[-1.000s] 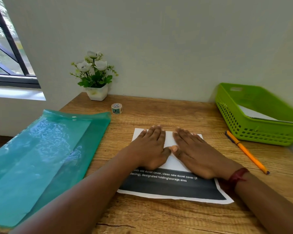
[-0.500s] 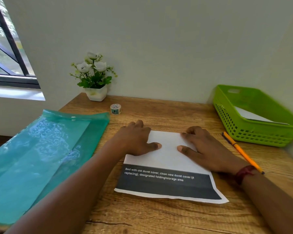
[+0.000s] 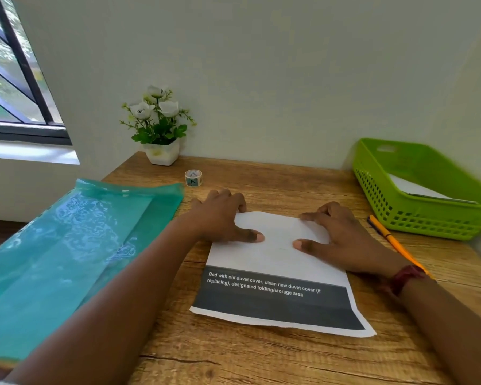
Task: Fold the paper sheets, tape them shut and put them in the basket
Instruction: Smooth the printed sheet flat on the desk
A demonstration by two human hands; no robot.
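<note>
Left hand point(image 3: 222, 218) and right hand point(image 3: 342, 234) each hold a pinching grip on the far edge of the paper sheet point(image 3: 278, 262); an uneven pull between grips would likely skew the fold.

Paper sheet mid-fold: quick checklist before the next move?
1. Both hands on sheet: ok; left hand and right hand rest on the paper sheet, thumbs on the flap.
2. Fold complete: not ok; dark printed strip uncovered.
3. Fingers wrapped under far edge: cannot tell; hidden.
4. Tape roll free: ok; stands alone near the flower pot.
5. Basket has room: ok; one white paper inside.
6. Pencil off the sheet: ok; lies between sheet and basket.
</note>
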